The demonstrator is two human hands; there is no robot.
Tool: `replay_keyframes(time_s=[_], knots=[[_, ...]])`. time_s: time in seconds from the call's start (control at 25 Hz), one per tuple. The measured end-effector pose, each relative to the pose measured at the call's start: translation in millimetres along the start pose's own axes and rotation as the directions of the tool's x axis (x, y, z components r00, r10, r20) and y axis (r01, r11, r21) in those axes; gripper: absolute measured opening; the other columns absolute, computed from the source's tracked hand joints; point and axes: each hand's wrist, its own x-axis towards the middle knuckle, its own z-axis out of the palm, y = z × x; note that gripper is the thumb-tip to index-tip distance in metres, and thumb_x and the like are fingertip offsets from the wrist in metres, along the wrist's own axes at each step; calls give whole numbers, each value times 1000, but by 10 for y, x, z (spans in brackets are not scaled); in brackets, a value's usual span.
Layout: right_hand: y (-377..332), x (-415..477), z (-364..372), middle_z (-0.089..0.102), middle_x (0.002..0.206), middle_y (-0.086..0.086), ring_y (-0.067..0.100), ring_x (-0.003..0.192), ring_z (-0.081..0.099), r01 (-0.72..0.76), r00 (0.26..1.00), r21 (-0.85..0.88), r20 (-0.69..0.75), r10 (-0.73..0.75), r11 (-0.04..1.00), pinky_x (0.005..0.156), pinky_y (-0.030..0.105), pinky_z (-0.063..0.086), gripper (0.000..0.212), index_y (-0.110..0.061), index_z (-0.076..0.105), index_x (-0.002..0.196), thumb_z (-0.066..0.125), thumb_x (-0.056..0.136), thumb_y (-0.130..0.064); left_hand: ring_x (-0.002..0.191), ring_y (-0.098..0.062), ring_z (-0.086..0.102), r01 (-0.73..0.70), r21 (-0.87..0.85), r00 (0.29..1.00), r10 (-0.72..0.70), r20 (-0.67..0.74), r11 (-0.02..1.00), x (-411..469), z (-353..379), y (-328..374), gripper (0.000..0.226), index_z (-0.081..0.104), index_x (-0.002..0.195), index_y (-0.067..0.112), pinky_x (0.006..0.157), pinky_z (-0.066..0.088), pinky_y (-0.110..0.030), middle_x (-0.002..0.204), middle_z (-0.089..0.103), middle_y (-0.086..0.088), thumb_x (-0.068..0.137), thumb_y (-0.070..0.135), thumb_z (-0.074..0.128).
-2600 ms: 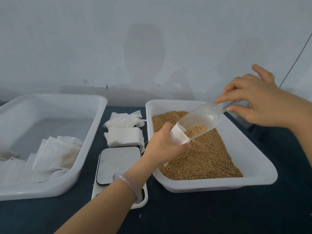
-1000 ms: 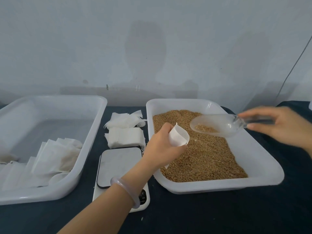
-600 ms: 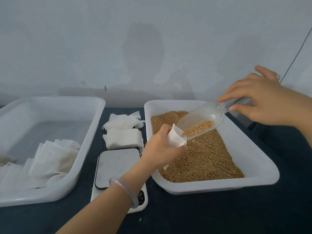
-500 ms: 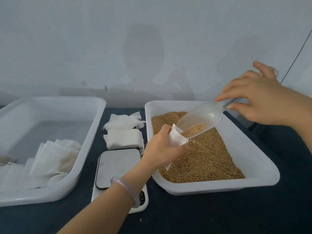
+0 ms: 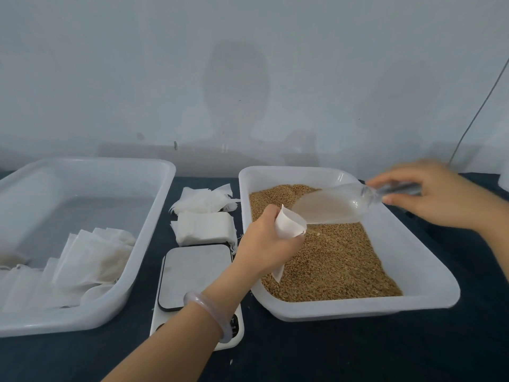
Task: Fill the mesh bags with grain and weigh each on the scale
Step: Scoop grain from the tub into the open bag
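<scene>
**Scoop lip at the bag mouth**

Head view. My left hand (image 5: 264, 244) grips a white bag (image 5: 289, 224) at mid-frame, over the left edge of the grain (image 5: 344, 257) in the right tray (image 5: 358, 307). My fingers curl round the bag and hold its mouth open, facing up and to the right. Its long axis runs from that mouth down to a corner poking out below my palm.

My right hand (image 5: 429, 199), at the right of the frame, pinches the handle of the clear scoop (image 5: 330, 205). The scoop's long axis slants from that hand down-left, with its lip just beside the bag mouth. Blur keeps me from telling whether they touch, or whether grain lies in the scoop. So the bag lies left of and slightly below the scoop, and a pour would follow that line.

The scale (image 5: 192, 271) sits lower left of the bag, just beside the right tray and nearer my left hand. I judge that hand would carry the bag across.
</scene>
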Motion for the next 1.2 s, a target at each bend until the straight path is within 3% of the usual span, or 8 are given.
replay_keyframes(time_s=[0.04, 0.08, 0.2, 0.44, 0.72, 0.96, 1.08, 1.2], knots=[[91, -65, 68, 58, 103, -28, 5, 107, 55, -50, 999, 55, 23, 49, 997, 108, 37, 30, 40, -50, 57, 97, 66, 85, -13, 75, -11, 61, -1, -22, 1000, 1, -4, 1000, -3, -2, -6, 31, 45, 95, 26, 65, 52, -35, 83, 59, 11, 76, 35, 68], [173, -130, 157, 57, 105, -28, 7, 111, 54, -95, 994, 17, 51, 94, 995, 109, 36, 27, 39, -50, 56, 97, 65, 86, -15, 75, -11, 62, -4, -27, 1000, 4, -5, 1000, -3, -1, -12, 31, 46, 95, 26, 66, 53, -36, 84, 60, 10, 76, 35, 69], [346, -247, 477, 53, 116, -27, 7, 122, 41, -125, 976, -306, 132, 172, 944, 115, 37, -1, 32, -51, 53, 109, 61, 89, -28, 75, -11, 61, -13, 7, 1000, 13, -1, 1000, 10, 4, -30, 30, 46, 96, 27, 65, 53, -35, 84, 60, 9, 77, 34, 68], [233, -207, 948, 45, 106, -35, -4, 111, 30, 41, 985, -264, 173, 6, 964, 112, 36, -13, 33, -49, 55, 116, 58, 89, -30, 70, -9, 58, -18, 20, 999, 18, -26, 1000, 9, 19, -32, 27, 45, 87, 28, 57, 45, -27, 79, 57, 9, 75, 32, 69], [223, -274, 1093, 50, 105, -36, -4, 112, 39, -66, 986, -29, 151, 69, 997, 114, 36, -4, 35, -55, 52, 103, 64, 87, -27, 69, -5, 57, -30, -23, 999, 29, -20, 999, 3, 4, -61, 27, 46, 89, 30, 56, 43, -22, 80, 58, 10, 76, 30, 69], [272, -289, 635, 60, 109, -23, 4, 110, 54, -159, 987, 47, 21, 158, 986, 116, 44, 11, 32, -46, 56, 104, 64, 86, -22, 65, -3, 56, -21, -17, 1000, 20, -8, 1000, -11, 2, -36, 30, 44, 85, 30, 57, 45, -25, 76, 58, 11, 65, 40, 65], [194, -218, 304, 61, 104, -24, 2, 106, 56, -108, 989, 146, -86, 121, 983, 106, 35, 31, 33, -39, 60, 107, 64, 86, -15, 66, -5, 56, -29, 6, 1000, 29, -8, 1000, -17, 3, -34, 29, 42, 84, 31, 57, 45, -25, 77, 57, 11, 72, 36, 68], [47, -117, 65, 60, 100, -26, 6, 105, 57, -26, 992, 113, -121, 40, 993, 102, 33, 35, 34, -41, 60, 104, 65, 85, -14, 68, -5, 56, -25, 31, 1000, 25, -17, 999, -10, 5, -32, 29, 42, 85, 30, 56, 43, -25, 78, 56, 11, 75, 32, 69]])
